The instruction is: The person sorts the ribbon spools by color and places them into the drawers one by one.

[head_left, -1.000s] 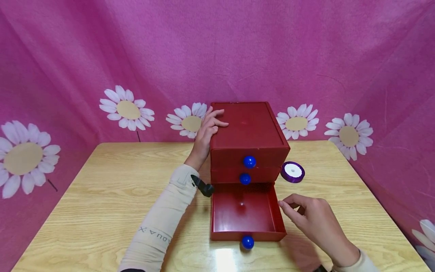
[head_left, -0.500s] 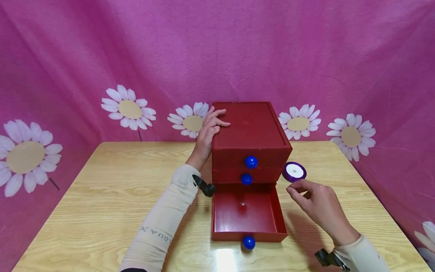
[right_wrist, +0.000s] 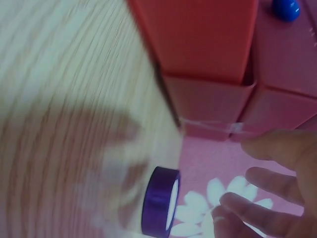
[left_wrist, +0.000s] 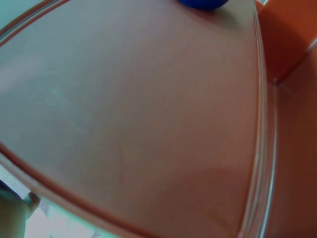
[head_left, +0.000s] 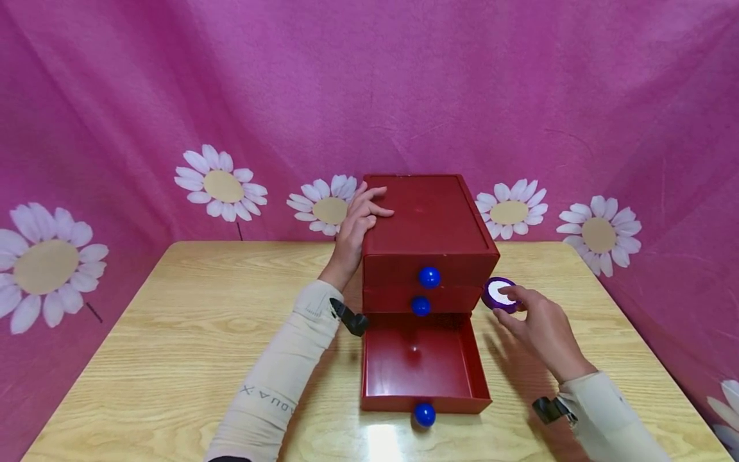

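Note:
My left hand [head_left: 355, 228] rests on the top left edge of a red three-drawer cabinet [head_left: 427, 218], fingers spread over its lid. Its bottom drawer [head_left: 416, 369] is pulled out, with bare floor showing and a blue knob [head_left: 424, 415] on the front. The upper two drawers are closed. To the cabinet's right lies a spool of purple ribbon [head_left: 494, 304] with a white face. Over it reaches my right hand [head_left: 545, 327], thumb and fingers parted. In the right wrist view, a gap shows between those fingers [right_wrist: 262, 213] and the spool [right_wrist: 159, 203].
The cabinet stands on a light wood table [head_left: 242, 308]. Behind and beside it hangs a pink cloth [head_left: 404, 83] printed with white daisies. Black wrist cameras [head_left: 548, 409] are strapped to both sleeves. The cabinet's side panel [left_wrist: 138, 99] fills most of the left wrist view.
My right hand has moved from beside the open drawer, away and rightward, to the ribbon spool, and its fingers have spread from a near pinch. The left hand has stayed on the cabinet.

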`<action>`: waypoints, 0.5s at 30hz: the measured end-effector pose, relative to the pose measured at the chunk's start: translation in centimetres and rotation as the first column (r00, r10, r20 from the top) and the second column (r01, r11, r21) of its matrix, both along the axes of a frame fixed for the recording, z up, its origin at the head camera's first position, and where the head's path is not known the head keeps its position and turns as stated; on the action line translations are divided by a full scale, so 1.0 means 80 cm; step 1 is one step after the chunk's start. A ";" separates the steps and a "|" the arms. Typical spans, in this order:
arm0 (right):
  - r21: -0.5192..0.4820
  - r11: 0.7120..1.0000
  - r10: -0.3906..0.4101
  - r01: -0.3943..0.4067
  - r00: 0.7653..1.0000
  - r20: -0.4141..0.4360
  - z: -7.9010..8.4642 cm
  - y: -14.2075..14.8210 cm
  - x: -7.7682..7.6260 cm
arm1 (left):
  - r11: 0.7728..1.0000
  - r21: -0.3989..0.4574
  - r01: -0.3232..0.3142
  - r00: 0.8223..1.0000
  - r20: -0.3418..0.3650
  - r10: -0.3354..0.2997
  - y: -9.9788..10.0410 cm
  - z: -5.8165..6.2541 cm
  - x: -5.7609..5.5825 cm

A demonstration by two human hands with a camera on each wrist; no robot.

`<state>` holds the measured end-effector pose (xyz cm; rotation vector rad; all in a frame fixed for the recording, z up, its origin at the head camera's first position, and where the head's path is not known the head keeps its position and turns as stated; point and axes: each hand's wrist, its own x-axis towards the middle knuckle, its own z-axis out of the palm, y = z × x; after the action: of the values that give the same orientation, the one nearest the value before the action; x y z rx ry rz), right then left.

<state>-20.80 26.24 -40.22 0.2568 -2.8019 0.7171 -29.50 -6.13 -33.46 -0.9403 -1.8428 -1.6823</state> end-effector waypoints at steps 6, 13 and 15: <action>0.029 1.000 0.001 -0.002 0.999 0.038 -0.009 0.005 -0.019 | 1.000 0.003 0.019 1.000 0.020 -0.019 0.000 0.005 0.006; 0.005 1.000 -0.007 0.007 0.997 0.079 -0.015 0.008 -0.035 | 1.000 0.014 0.014 1.000 0.024 -0.014 0.000 0.004 0.006; -0.007 1.000 -0.008 0.009 0.994 0.109 -0.016 0.010 -0.040 | 1.000 0.016 0.009 1.000 0.009 -0.010 0.001 0.005 0.006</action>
<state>-23.98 27.02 -41.51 0.2102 -2.9006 0.7614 -29.00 -6.08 -33.07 -0.9377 -1.8302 -1.7073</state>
